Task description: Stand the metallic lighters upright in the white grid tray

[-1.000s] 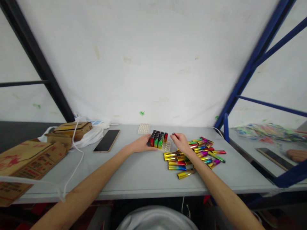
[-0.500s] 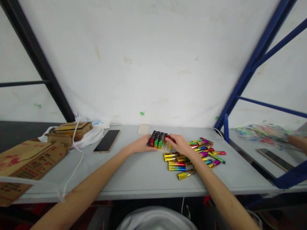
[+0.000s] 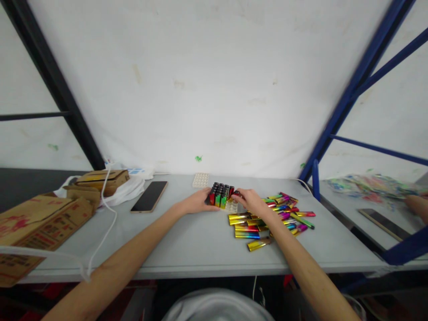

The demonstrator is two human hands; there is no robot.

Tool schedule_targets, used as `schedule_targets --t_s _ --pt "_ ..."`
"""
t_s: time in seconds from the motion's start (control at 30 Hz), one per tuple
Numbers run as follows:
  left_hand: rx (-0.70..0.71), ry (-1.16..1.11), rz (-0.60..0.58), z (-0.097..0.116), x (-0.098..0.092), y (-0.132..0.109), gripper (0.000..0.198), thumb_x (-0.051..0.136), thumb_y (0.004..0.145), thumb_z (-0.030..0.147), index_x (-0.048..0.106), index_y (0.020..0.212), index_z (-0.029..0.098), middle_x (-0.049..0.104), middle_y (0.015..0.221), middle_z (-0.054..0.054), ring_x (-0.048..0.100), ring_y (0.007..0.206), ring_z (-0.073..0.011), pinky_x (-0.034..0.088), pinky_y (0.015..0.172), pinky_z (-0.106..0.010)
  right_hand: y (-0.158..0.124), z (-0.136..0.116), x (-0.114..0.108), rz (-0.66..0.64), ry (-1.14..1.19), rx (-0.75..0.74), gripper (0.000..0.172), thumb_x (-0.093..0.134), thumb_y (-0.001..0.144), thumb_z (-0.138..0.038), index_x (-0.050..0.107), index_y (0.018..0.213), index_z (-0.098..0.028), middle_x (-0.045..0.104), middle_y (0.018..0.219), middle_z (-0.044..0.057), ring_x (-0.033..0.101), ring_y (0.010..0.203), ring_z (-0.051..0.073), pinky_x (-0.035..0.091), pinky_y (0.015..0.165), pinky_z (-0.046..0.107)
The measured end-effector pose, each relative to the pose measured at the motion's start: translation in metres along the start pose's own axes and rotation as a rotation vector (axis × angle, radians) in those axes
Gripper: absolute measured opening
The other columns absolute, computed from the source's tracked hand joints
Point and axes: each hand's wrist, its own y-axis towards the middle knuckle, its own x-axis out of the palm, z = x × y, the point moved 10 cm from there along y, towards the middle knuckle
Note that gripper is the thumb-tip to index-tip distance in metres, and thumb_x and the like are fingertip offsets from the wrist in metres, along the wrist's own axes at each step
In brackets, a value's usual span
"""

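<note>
Several lighters [image 3: 220, 196] with dark tops and shiny coloured bodies stand upright in rows in a pale holed tray [image 3: 232, 207]. My left hand [image 3: 198, 201] is wrapped round the left side of this block, fingers behind and thumb in front. At the block's right side my right hand [image 3: 248, 199] pinches a lighter [image 3: 237, 194] above the bare part of the tray; its lower end is hard to make out. Below and right of that hand lies a loose pile of metallic lighters [image 3: 246, 228] in gold, red, blue, green and purple, partly hidden under my right forearm.
Another pale holed tray [image 3: 200, 180] lies near the wall. A phone [image 3: 149, 196], cardboard boxes [image 3: 43, 223] and a white cable [image 3: 106, 200] are on the left. Beyond the blue frame [image 3: 334, 116], another person's hand [image 3: 417, 206] is near plastic-wrapped items [image 3: 368, 183] and a second phone [image 3: 384, 224].
My right hand has shifted slightly right, and the lighter in it now leans away from the standing rows. More of the bare tray shows. My left hand stays in place.
</note>
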Motion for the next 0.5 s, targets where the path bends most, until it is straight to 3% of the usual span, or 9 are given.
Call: schedule_targets --t_s 0.2,0.37,0.5 --pt "-0.046 -0.006 -0.004 0.0 -0.001 -0.001 0.073 0.081 0.078 0.067 0.065 0.129 0.017 0.073 0.125 -0.013 0.069 0.111 -0.0344 0.054 0.1 -0.044 0.001 -0.002 0.001 -0.042 -0.267 0.139 0.04 0.046 0.111 -0.05 0.067 0.12 -0.018 0.079 0.106 0.017 0.076 0.095 0.029 0.047 0.077 0.031" --pt "-0.034 -0.005 -0.008 0.002 -0.001 -0.001 0.071 0.08 0.079 0.067 0.067 0.126 0.017 0.073 0.124 -0.013 0.07 0.108 -0.0334 0.055 0.098 -0.043 0.0 -0.006 0.005 -0.077 -0.285 0.15 0.042 0.05 0.108 -0.054 0.074 0.107 -0.019 0.08 0.101 0.015 0.076 0.091 0.028 0.047 0.074 0.03" --pt "-0.029 -0.007 0.0 0.0 -0.002 -0.001 0.074 0.08 0.079 0.069 0.066 0.13 0.018 0.073 0.126 -0.012 0.069 0.11 -0.0333 0.054 0.1 -0.043 -0.004 0.01 -0.021 0.039 -0.188 0.161 0.048 0.044 0.11 -0.056 0.075 0.101 -0.02 0.079 0.091 0.012 0.074 0.085 0.025 0.047 0.074 0.03"
